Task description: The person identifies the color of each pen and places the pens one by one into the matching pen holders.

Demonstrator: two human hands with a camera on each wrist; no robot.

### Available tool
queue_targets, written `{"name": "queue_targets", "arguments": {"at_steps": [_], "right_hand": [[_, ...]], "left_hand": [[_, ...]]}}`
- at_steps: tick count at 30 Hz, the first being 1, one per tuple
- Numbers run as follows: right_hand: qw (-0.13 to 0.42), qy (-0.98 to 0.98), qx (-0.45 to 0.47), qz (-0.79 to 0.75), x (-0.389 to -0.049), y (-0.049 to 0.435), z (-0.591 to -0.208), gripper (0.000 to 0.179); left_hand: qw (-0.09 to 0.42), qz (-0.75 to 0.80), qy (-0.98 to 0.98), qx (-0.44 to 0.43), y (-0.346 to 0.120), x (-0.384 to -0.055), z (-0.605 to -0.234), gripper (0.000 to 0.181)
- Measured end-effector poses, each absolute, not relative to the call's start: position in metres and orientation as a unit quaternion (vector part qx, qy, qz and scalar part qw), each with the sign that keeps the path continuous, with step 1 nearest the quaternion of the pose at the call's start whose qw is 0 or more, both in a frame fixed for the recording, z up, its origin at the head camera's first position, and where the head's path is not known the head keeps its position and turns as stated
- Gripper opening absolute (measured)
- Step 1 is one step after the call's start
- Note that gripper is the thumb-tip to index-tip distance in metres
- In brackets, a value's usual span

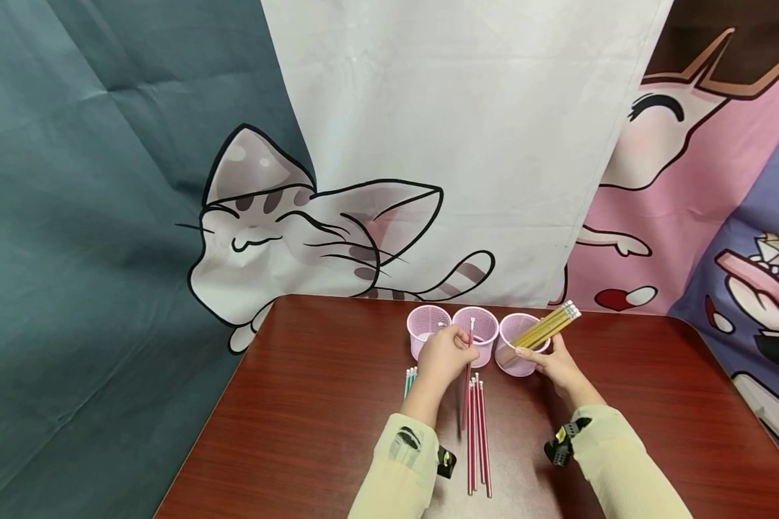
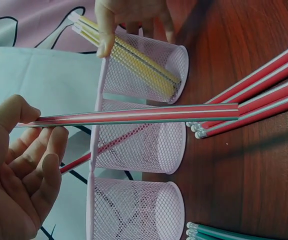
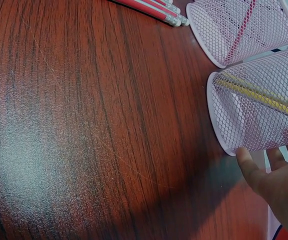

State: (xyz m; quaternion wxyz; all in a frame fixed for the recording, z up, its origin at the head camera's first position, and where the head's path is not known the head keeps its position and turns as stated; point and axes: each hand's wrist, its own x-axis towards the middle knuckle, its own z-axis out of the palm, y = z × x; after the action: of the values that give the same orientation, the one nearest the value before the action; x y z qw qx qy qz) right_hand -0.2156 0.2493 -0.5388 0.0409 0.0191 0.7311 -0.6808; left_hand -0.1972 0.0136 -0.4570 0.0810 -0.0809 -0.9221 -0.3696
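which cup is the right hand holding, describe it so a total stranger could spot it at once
Near the far edge of the reddish-brown table, three pink mesh cups stand in a row. Go to the rightmost cup, held by the right hand. Unlike its two neighbours, it has a bundle of yellow pencils slanting up past its rim.

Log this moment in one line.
Left hand: pinches red pencil; right hand: holds rightmost cup; yellow pencils: in rightmost cup; middle cup: another red pencil inside; table: red pencils, teal pencils
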Motion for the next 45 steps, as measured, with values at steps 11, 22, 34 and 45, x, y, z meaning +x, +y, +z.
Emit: {"name": "queue_targets", "arguments": {"at_steps": [11,22,34,45], "right_hand": [[0.029,0.724,0.0,-0.689,-0.217,0.252,-0.544,0.083],[0.027,0.722,0.027,-0.69,-0.215,0.248,-0.538,0.079],[0.029,0.692,-0.006,-0.721,-0.232,0.266,-0.576,0.072],[0.04,0.707,0.019,-0.706,-0.228,0.259,-0.562,0.076]], "left_hand": [[0.114,-0.406,-0.904,-0.072,0.013,-0.199,-0.449,0.01],[0.142,-0.427,-0.89,-0.071,0.011,-0.2,-0.449,0.01],[0.188,-0.486,-0.853,-0.036,0.012,-0.199,-0.437,0.01],[0.353,-0.554,-0.752,-0.049,0.01,-0.203,-0.436,0.011]]}}
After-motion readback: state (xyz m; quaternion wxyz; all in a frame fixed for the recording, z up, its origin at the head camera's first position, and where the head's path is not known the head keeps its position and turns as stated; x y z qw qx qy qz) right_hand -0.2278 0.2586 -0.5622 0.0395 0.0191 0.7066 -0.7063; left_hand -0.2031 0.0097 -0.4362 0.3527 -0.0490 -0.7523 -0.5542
